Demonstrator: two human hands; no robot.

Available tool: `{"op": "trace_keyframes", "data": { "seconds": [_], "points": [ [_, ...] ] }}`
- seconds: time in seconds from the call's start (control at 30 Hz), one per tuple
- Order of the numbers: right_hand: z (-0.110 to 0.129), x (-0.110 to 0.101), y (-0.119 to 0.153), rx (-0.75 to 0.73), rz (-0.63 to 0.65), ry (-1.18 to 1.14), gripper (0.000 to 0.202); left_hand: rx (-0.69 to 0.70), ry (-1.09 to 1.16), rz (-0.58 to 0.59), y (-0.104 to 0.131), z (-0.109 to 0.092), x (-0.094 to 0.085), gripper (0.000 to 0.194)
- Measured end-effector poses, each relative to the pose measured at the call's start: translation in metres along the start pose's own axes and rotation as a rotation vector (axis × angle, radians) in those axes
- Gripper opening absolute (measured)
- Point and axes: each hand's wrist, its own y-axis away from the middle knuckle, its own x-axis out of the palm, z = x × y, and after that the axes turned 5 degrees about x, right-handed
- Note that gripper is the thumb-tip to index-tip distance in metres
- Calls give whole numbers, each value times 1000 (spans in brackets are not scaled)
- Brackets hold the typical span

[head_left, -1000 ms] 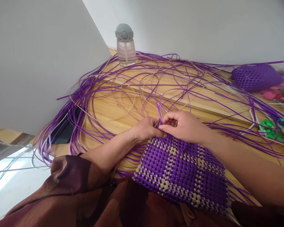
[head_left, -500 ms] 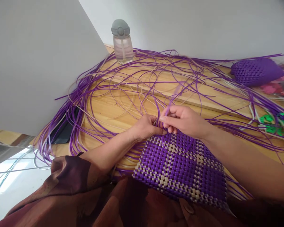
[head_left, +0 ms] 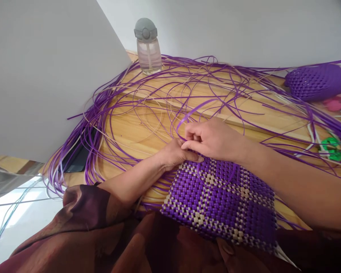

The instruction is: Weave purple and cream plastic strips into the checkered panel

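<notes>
A woven panel (head_left: pixel 224 204) of purple and cream plastic strips lies at the table's near edge, against my clothing. My left hand (head_left: pixel 174 153) pinches its upper left edge, thumb on top of the weave. Close above, my right hand (head_left: pixel 211 138) is closed with finger and thumb together at a purple strip (head_left: pixel 191 112), which loops up and away from the fingers. The two hands touch or nearly touch, and the strip's lower end is hidden between them. A small loose purple loop lies over the panel's top.
Long loose purple and cream strips (head_left: pixel 96 110) spread across the wooden table (head_left: pixel 127 131). A water bottle (head_left: pixel 149 53) stands at the back. A purple mesh roll (head_left: pixel 315 81) and green pieces (head_left: pixel 331 148) lie at right. A dark flat object (head_left: pixel 78 159) rests at left, under strips.
My right hand has turned over and moved slightly left, towards my left hand. The purple strip, upright before, now bends over in a loop. The view has shifted slightly.
</notes>
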Motion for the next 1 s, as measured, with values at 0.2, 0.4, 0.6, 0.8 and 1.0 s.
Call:
{"op": "trace_keyframes", "data": {
  "seconds": [0.2,0.4,0.6,0.8,1.0],
  "points": [
    [-18,10,-5,435,-11,-261,22,-118,106,94,4,-4,0,29],
    [-32,16,19,675,-89,-378,20,-125,28,41,4,-6,0,30],
    [-25,17,49,670,-180,-322,16,-39,99,33,4,-8,3,45],
    [-23,22,57,788,-153,-899,18,-96,79,10,4,-7,2,39],
    [-20,27,62,723,-206,-906,21,-131,65,13,3,-7,2,33]
  ]
}}
